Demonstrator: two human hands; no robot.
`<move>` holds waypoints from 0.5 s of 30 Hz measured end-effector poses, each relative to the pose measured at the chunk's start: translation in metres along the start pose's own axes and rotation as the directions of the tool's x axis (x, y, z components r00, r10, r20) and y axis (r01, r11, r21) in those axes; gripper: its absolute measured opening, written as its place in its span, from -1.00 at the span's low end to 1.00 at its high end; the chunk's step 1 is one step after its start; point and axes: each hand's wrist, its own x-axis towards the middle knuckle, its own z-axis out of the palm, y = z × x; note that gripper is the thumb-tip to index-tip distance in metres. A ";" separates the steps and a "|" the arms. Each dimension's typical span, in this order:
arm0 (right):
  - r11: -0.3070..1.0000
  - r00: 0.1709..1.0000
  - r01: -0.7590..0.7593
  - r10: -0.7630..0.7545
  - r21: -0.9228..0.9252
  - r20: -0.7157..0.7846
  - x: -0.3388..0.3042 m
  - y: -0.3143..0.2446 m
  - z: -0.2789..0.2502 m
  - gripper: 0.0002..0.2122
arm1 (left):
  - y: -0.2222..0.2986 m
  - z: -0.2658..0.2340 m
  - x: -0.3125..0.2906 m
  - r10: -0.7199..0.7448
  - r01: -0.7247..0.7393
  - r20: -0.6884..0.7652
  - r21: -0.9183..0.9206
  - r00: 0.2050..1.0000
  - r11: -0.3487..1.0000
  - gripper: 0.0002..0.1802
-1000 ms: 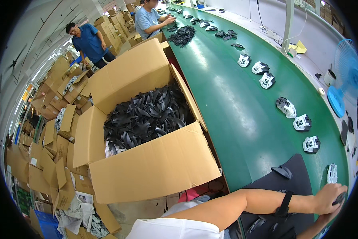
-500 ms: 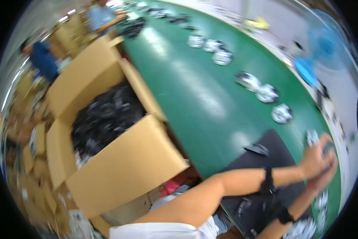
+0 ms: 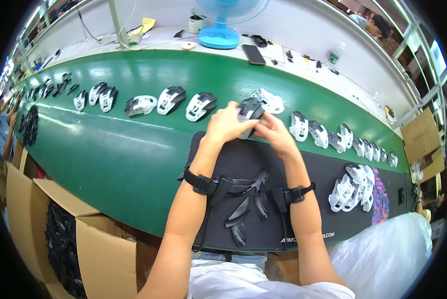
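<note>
Both my hands are closed round a black and white computer mouse shell [image 3: 251, 108] above the far edge of a black mat [image 3: 208, 219]. My left hand [image 3: 225, 123] grips its left side, while the fingers of my right hand [image 3: 278, 135] press on its lower right. Just beyond them lies a white mouse shell [image 3: 269, 101]. Below my hands, several curved black plastic strips [image 3: 239, 209] lie loose on the mat between my forearms. A heap of white shells [image 3: 352, 188] sits on the mat to my right.
Rows of black and white shells [image 3: 200, 106] line the green bench [image 3: 133, 184] to both sides. Behind stand a blue fan [image 3: 219, 37] and a phone [image 3: 254, 54]. An open carton [image 3: 106, 254] of black parts is at lower left, a plastic bag [image 3: 383, 256] at lower right.
The view has swung from the carton and the bench's left side to face the mat. My hands, at the picture's right edge before, are now near its middle, still together.
</note>
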 end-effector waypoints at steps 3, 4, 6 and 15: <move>0.926 0.993 0.015 -0.058 -0.378 -0.102 0.000 0.017 -0.002 -0.56 | -0.006 0.008 0.002 -0.064 0.097 -0.165 0.202 0.984 0.975 -0.19; 0.886 0.993 0.016 -0.070 -0.464 -0.100 -0.002 0.010 -0.005 -0.62 | -0.009 0.007 0.004 -0.092 0.130 -0.196 0.193 0.976 0.973 -0.23; 0.863 0.993 0.020 -0.075 -0.505 -0.090 -0.009 -0.011 -0.012 -0.67 | -0.021 0.003 0.006 -0.083 0.141 -0.290 0.185 0.953 0.973 -0.29; 0.485 0.805 -0.236 0.583 -0.842 0.110 -0.079 -0.084 -0.026 -0.65 | 0.053 0.006 0.037 0.228 -0.225 0.036 0.377 0.973 0.898 -0.47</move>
